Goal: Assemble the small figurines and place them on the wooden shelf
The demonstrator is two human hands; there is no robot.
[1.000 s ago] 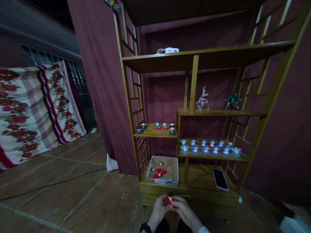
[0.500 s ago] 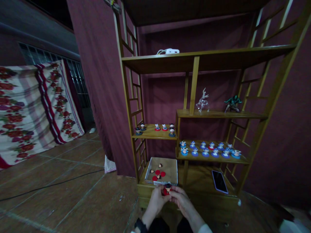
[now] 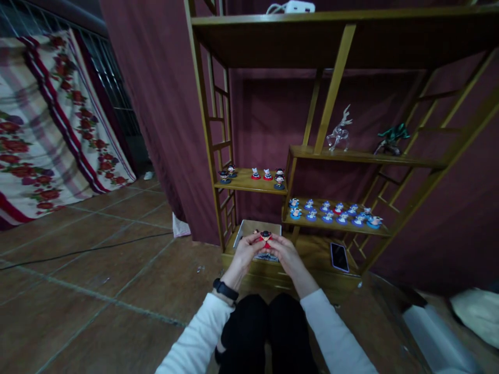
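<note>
My left hand (image 3: 245,251) and my right hand (image 3: 283,251) meet in front of me, both pinching a small figurine (image 3: 265,237) with a dark head and a red base. They hover over the near edge of a shallow cardboard box (image 3: 245,229) on the bottom board of a wooden shelf unit (image 3: 334,85). A black watch sits on my left wrist. Several similar figurines on red and dark bases (image 3: 253,175) stand on the left middle shelf. Several blue-based figurines (image 3: 335,212) line the lower right shelf.
A phone (image 3: 339,256) lies flat on the bottom board at the right. A clear deer ornament (image 3: 339,132) and a dark green figure (image 3: 392,137) stand on the upper right shelf. A white power strip (image 3: 293,7) rests on top. A floral cloth (image 3: 47,130) hangs left.
The view has tilted down and drawn back, so my sleeves and knees now show. Both hands have risen with the figurine to the box's near edge, still holding it together.
</note>
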